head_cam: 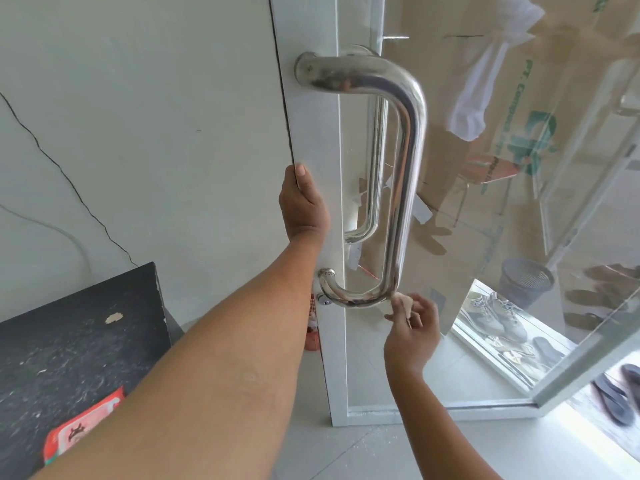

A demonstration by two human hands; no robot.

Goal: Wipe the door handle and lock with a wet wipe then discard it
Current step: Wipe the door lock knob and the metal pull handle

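A long steel D-shaped door handle (408, 161) is fixed to the white frame of a glass door (317, 140). A small round lock (324, 299) sits just under the handle's lower mount. My left hand (302, 206) grips the door's edge, thumb on the frame, fingers hidden behind it. My right hand (414, 332) is below the handle's lower bend, pinching a small crumpled wet wipe (404, 303) that touches the bend's underside.
A dark table (79, 334) stands at lower left with a red wet-wipe pack (83, 427) on it. A cracked white wall is to the left. Through the glass I see shoes (498, 313), sandals and a mesh bin reflection (526, 278). Tiled floor lies below.
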